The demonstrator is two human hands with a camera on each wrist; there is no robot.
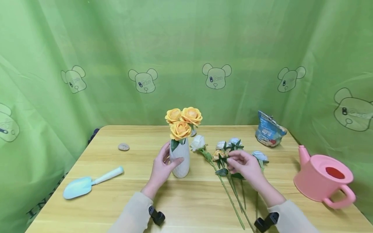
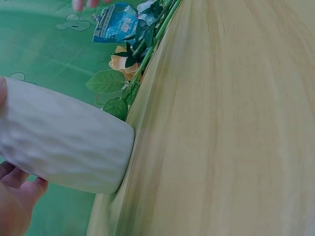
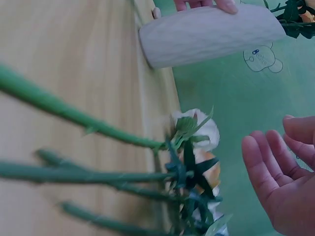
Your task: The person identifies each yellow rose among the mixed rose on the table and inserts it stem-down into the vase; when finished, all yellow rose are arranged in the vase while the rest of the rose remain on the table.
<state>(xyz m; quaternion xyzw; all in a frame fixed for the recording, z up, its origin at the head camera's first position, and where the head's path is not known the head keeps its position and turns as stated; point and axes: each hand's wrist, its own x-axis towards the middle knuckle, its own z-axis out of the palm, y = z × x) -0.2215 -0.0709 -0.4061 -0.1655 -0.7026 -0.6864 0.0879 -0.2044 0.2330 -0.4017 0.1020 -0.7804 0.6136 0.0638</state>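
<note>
Gripping white vase (image 1: 183,166), upright at 9 o'clock of loose yellow rose (image 1: 219,154), with left hand (image 1: 163,163) | poising empty, loosely relaxed right hand (image 1: 244,163) at rose's 4 o'clock | best to grasp below bloom, bracing vase against tipping

We can read a dark capital N (image 1: 41,204) low on the green curtain (image 1: 180,42). Writing on its bear heads (image 1: 216,78) and the blue bag (image 1: 268,131) is too blurry for us.

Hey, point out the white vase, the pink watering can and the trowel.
White vase (image 1: 181,151), head view: on its side.
Pink watering can (image 1: 317,177), head view: on its body.
Trowel (image 1: 81,187), head view: on its blade.
</note>
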